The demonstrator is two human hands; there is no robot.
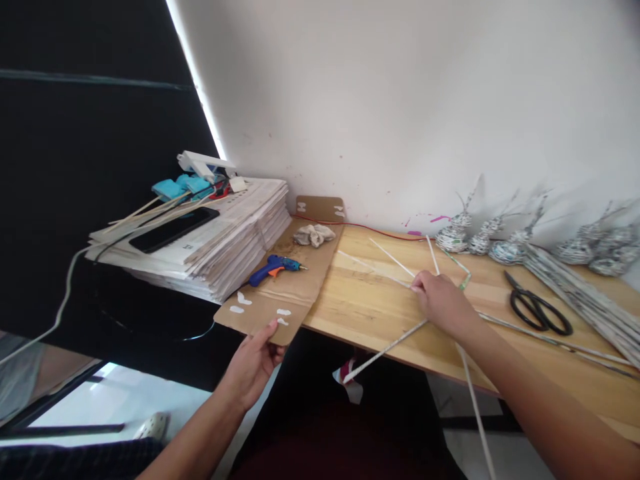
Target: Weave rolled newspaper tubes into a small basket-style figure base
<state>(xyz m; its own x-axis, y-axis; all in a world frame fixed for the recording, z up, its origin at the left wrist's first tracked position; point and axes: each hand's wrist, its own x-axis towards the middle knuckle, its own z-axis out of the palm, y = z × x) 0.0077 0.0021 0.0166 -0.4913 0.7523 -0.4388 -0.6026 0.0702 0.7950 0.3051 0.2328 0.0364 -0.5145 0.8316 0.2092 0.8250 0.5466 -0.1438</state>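
Note:
My left hand [260,360] pinches the near edge of a brown cardboard sheet [295,293], thumb on top and fingers beneath. On that sheet lie a blue glue gun [277,268] with an orange trigger and a crumpled, stained cloth [314,235]. Over the wooden table, my right hand [443,300] is closed on several thin rolled paper sticks [393,256] that fan out in different directions. One stick [385,348] points toward my lap, and another [475,407] hangs past the table's near edge. Their crossing point is hidden under my fingers.
Black scissors [537,308] and a bundle of paper sticks [580,297] lie on the right. Several woven paper pieces [515,248] line the wall. At left, a paper stack [240,240] carries a phone [175,229]. A red cord [370,229] runs along the wall.

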